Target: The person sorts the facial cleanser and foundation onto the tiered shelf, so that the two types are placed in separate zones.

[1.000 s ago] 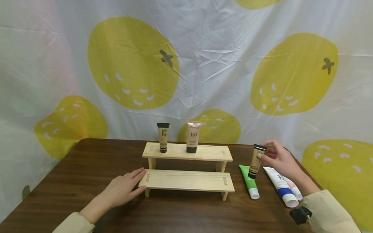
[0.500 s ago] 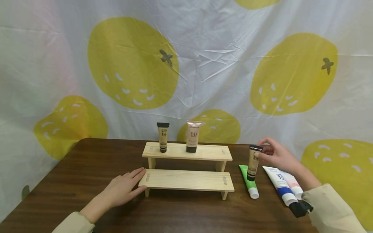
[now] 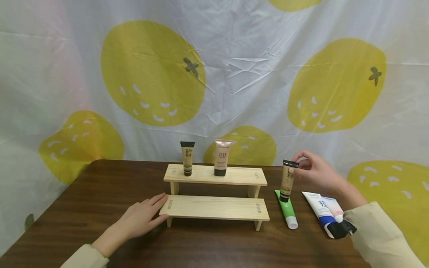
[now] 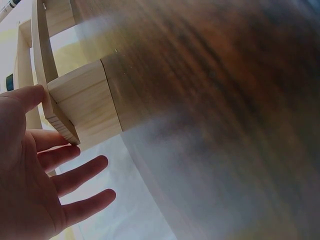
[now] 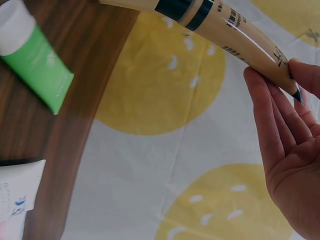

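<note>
The right hand (image 3: 316, 173) pinches a beige tube (image 3: 286, 183) by its top, across a gap right of the near shelf (image 3: 214, 206), whose left edge the left hand (image 3: 142, 217) touches with fingers partly spread.

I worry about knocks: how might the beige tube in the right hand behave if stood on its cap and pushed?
The beige tube would likely tip: its cap is narrow under a wider, flat end. It seems light, since the right hand pinches it only near that end. That flattening suggests a squeezable body.
</note>
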